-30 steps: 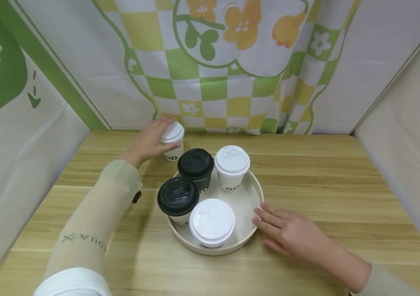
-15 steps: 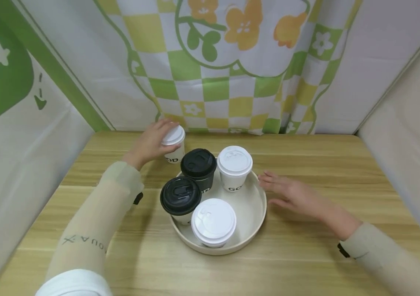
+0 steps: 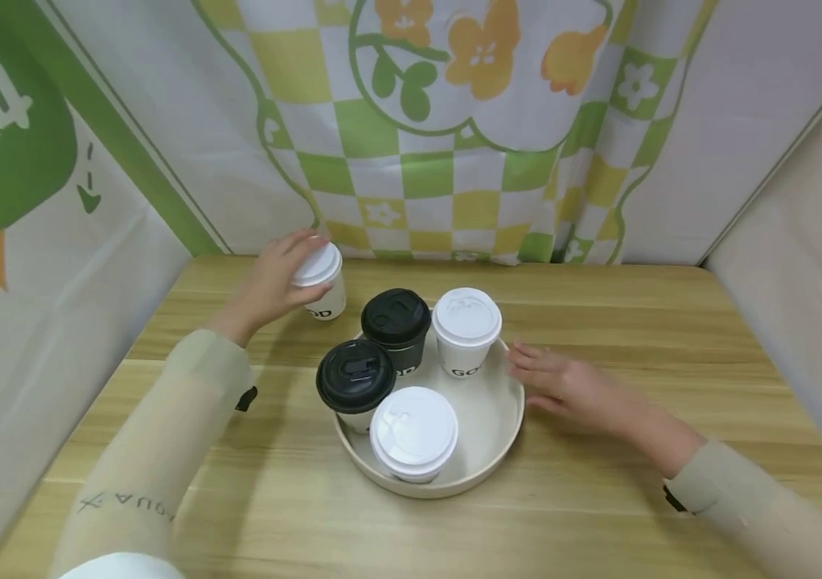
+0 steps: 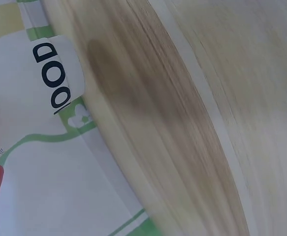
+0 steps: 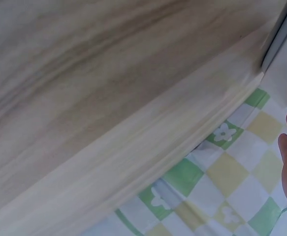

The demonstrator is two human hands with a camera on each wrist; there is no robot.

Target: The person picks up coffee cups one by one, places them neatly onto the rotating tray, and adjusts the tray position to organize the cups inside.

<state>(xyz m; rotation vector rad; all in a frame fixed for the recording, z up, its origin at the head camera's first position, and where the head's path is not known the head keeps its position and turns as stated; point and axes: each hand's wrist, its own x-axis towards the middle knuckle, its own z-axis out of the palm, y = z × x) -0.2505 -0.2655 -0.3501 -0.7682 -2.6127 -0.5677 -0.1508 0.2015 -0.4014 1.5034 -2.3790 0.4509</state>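
At the back left of the table, my left hand (image 3: 277, 277) grips a white paper cup (image 3: 327, 296) with a white lid, thumb and fingers round the lid's edge. In the left wrist view that cup (image 4: 15, 93) shows black lettering, with one fingertip at its lid end. To its right stands a round cream tray (image 3: 487, 434). Inside are two black-lidded cups, one at the back (image 3: 396, 320) and one at the left (image 3: 355, 376), and two white-lidded cups, one at the back (image 3: 466, 322) and one in front (image 3: 413, 430). My right hand (image 3: 573, 386) has extended fingers at the tray's right rim.
The wooden table (image 3: 635, 531) bears the tray. A checkered green and yellow cloth (image 3: 425, 177) hangs along the back edge. White fabric walls (image 3: 802, 201) close in both sides.
My left hand has shifted left with the white cup, widening its distance from the tray. My right hand has moved from the tray's front right rim back along its right side.
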